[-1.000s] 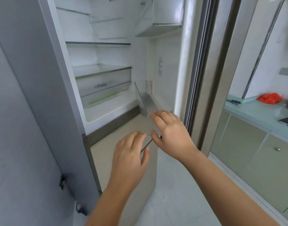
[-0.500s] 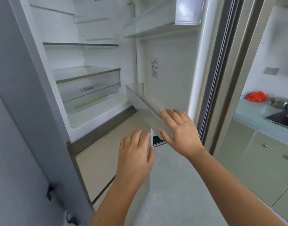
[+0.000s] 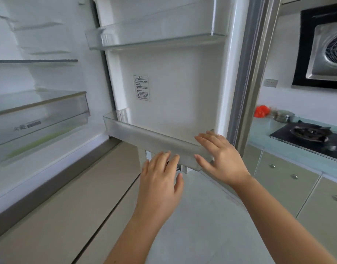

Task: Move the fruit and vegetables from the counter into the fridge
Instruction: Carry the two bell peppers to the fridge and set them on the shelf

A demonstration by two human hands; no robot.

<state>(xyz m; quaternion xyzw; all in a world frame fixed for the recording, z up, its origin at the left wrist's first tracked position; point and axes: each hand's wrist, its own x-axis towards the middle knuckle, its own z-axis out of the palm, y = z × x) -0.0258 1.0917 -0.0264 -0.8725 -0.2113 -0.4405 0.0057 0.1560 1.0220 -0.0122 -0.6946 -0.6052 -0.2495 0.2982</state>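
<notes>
The fridge (image 3: 173, 92) is standing open; the only likely produce is lying well apart on the counter (image 3: 263, 134), in what looks like a red bag (image 3: 261, 111); its contents I cannot tell. I am guessing it is light, soft and easily bruised, so best taken by the top, with support below. The right hand (image 3: 223, 159) is lying flat, fingers spread, on the door bin (image 3: 154, 140) corner; the left hand (image 3: 160, 180) is hovering just under the bin, fingers straight, holding nothing.
</notes>
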